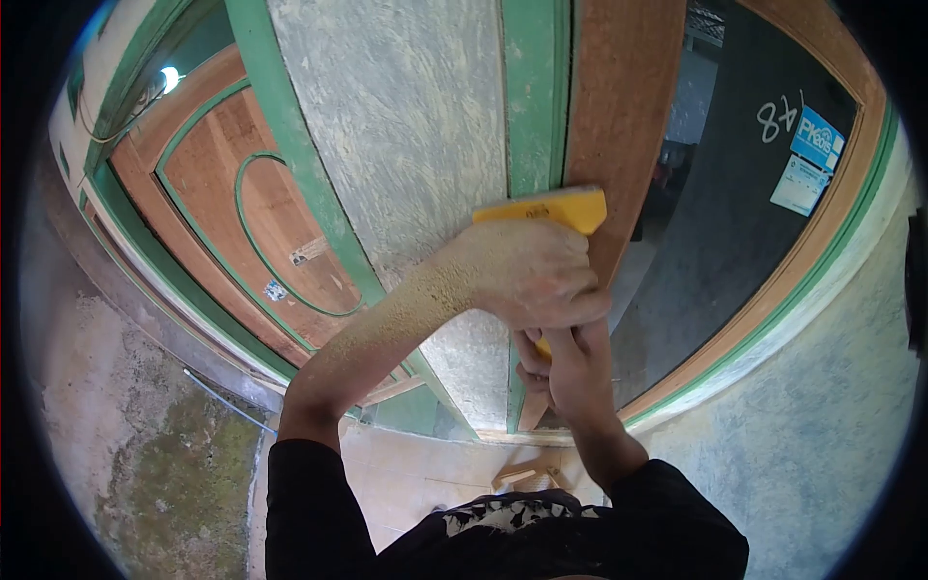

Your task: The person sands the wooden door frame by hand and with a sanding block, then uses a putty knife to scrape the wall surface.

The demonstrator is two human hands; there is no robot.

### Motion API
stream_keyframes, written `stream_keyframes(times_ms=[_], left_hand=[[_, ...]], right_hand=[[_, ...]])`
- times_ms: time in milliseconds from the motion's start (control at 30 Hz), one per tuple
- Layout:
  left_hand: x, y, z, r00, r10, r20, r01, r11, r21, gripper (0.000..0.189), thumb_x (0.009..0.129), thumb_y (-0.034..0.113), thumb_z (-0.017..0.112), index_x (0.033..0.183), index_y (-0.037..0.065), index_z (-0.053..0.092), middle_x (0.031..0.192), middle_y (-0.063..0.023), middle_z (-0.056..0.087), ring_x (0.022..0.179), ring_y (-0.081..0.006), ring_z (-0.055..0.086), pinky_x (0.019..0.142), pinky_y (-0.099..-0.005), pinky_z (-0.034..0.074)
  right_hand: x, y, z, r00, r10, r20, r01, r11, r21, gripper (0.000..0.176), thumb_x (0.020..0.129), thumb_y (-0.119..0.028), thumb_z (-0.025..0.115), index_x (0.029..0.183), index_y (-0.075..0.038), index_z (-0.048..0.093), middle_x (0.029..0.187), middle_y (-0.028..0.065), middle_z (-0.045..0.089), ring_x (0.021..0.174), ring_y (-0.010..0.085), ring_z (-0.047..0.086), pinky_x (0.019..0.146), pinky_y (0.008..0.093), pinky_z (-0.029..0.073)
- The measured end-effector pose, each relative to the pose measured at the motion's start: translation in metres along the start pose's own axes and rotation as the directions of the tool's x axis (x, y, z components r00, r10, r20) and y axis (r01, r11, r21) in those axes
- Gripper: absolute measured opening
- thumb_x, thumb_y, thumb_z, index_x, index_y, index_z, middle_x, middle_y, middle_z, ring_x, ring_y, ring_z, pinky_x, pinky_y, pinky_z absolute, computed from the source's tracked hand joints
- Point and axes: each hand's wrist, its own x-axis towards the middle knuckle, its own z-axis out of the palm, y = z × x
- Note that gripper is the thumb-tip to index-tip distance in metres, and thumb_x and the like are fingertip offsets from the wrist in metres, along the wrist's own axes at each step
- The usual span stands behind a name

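A yellow tool with a wide head lies across the green frame strip, between the grey wall panel and the brown wood frame. My left hand, dusty along the wrist and forearm, is closed over the tool just below its head. Lower down, my right hand wraps round the tool's handle, a bit of yellow showing between the fingers. The two hands touch each other. The tool's edge rests against the green strip.
At left is a brown door panel with green oval trim. Dark glass with blue and white stickers stands at right, beside a bluish wall. A wooden object lies on the floor below. A thin pale pipe runs at lower left.
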Motion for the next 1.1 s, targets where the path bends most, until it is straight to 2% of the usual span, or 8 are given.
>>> stream_keyframes(times_ms=[133,533,633,700,833,900,933,1100], left_hand=[[-0.001,0.0,0.005,0.989,0.101,-0.104,-0.103,0.994,-0.021,0.021,0.07,0.025,0.065,0.079,0.013,0.05,0.064,0.0018,0.05,0.062,-0.0154,0.058,0.059,-0.0276,0.046],[0.006,-0.016,-0.013,0.996,0.065,-0.057,-0.062,0.996,0.057,0.015,0.073,0.022,0.062,0.077,0.014,0.051,0.066,0.0031,0.048,0.067,-0.0134,0.058,0.061,-0.0277,0.046],[-0.001,0.002,-0.002,0.995,0.087,-0.043,-0.089,0.996,-0.03,0.015,0.072,0.022,0.062,0.078,0.013,0.052,0.067,0.0028,0.049,0.067,-0.0133,0.058,0.061,-0.0276,0.046],[-0.002,-0.009,-0.004,0.991,0.129,-0.036,-0.126,0.99,0.056,0.015,0.072,0.022,0.063,0.079,0.013,0.052,0.067,0.0027,0.048,0.067,-0.0133,0.058,0.061,-0.0277,0.046],[0.003,-0.02,-0.013,0.993,0.109,-0.043,-0.104,0.99,0.094,0.015,0.072,0.022,0.063,0.079,0.013,0.052,0.068,0.0031,0.048,0.067,-0.013,0.057,0.06,-0.0279,0.046],[0.001,-0.012,-0.009,0.991,0.126,-0.051,-0.122,0.989,0.078,0.016,0.072,0.022,0.063,0.079,0.013,0.052,0.068,0.0032,0.048,0.066,-0.013,0.057,0.06,-0.0277,0.046],[-0.001,-0.011,-0.01,0.988,0.147,-0.056,-0.143,0.987,0.071,0.017,0.071,0.023,0.063,0.079,0.013,0.052,0.068,0.0033,0.048,0.066,-0.013,0.057,0.06,-0.0275,0.046],[0.004,-0.027,-0.015,0.983,0.178,-0.046,-0.171,0.977,0.131,0.017,0.071,0.023,0.063,0.079,0.013,0.052,0.067,0.0033,0.048,0.065,-0.0132,0.056,0.062,-0.0271,0.045]], right_hand=[[-0.006,0.004,0.006,0.998,-0.023,0.06,0.014,0.988,0.155,0.015,0.1,-0.019,0.053,0.098,-0.008,0.044,0.075,0.0007,0.044,0.05,0.0048,0.035,0.038,0.0198,0.025],[0.002,-0.007,0.007,0.994,-0.096,-0.043,0.093,0.993,-0.079,0.014,0.1,-0.016,0.053,0.094,-0.007,0.044,0.069,0.0014,0.048,0.046,0.0052,0.037,0.036,0.0199,0.026],[0.007,0.005,0.016,0.975,-0.217,0.036,0.219,0.973,-0.069,0.014,0.1,-0.016,0.053,0.092,-0.006,0.045,0.068,0.001,0.047,0.046,0.0046,0.039,0.035,0.0191,0.026],[0.004,0.02,0.022,0.927,-0.365,-0.084,0.357,0.93,-0.088,0.014,0.1,-0.015,0.053,0.092,-0.007,0.045,0.065,0.0005,0.047,0.044,0.0044,0.038,0.034,0.0195,0.027],[0.01,0.002,0.013,0.982,-0.185,-0.035,0.18,0.977,-0.114,0.013,0.1,-0.013,0.052,0.096,-0.007,0.041,0.064,0.0009,0.047,0.043,0.0049,0.037,0.034,0.0208,0.029],[0.012,0.016,0.022,0.865,-0.493,-0.092,0.478,0.866,-0.145,0.014,0.1,-0.013,0.052,0.094,-0.006,0.042,0.061,0.001,0.047,0.041,0.0051,0.036,0.034,0.0211,0.029],[0.013,0.018,0.022,0.86,-0.503,-0.091,0.489,0.861,-0.139,0.014,0.1,-0.013,0.052,0.094,-0.006,0.042,0.061,0.001,0.047,0.041,0.0051,0.036,0.034,0.0211,0.029],[0.019,-0.002,0.011,0.948,-0.317,-0.007,0.31,0.931,-0.192,0.016,0.1,-0.016,0.052,0.091,-0.005,0.045,0.056,0.0001,0.044,0.042,0.0049,0.036,0.035,0.0212,0.026]])
